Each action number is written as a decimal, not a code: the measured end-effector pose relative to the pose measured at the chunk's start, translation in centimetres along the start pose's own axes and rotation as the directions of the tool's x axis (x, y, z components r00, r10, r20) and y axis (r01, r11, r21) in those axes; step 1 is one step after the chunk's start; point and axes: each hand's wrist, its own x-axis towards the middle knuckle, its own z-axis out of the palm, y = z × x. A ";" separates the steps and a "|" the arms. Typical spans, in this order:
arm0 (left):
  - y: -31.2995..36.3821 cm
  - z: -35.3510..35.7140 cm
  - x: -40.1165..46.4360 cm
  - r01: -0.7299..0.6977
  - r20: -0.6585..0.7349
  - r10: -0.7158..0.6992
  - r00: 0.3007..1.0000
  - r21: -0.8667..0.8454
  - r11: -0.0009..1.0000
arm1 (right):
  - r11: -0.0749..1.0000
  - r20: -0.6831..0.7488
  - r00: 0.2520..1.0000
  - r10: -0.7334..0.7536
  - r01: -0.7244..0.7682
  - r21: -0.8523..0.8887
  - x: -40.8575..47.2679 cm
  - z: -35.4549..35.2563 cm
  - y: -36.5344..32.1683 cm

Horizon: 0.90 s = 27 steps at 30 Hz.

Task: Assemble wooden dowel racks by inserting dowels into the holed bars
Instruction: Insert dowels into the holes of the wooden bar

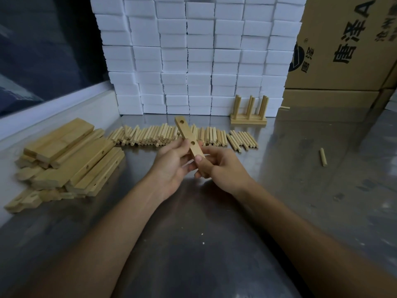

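Shiny grey metal tabletop (pixel 279 168), a bit scuffed, with a pale ledge and a dark window on the left. Behind, a tall wall of white foam blocks (pixel 193 57). On the right, big brown cardboard boxes (pixel 343 50) with black writing.

One holed bar (pixel 188 137) up in the air, tilted, over the middle of the tabletop. Two round holes showing on it. Left hand (pixel 171 164) clamped on its middle, right hand (pixel 221 168) pinching its near end, both hands close together.

Just behind the hands, a long row of dowels (pixel 171 135) lying flat side by side, too many to count. One lone dowel (pixel 323 157) far off to the right. One more tiny bit (pixel 285 107) by the boxes.

One finished rack (pixel 248 112) standing by the foam, three pairs of dowels upright in it.

On the left, a messy pile of bars (pixel 71 155), too jumbled to count.
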 end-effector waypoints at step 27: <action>-2.1 1.5 2.7 0.033 -0.168 -0.025 0.986 0.046 0.998 | 0.534 -0.491 0.869 0.052 -0.440 -0.722 6.0 -6.9 3.4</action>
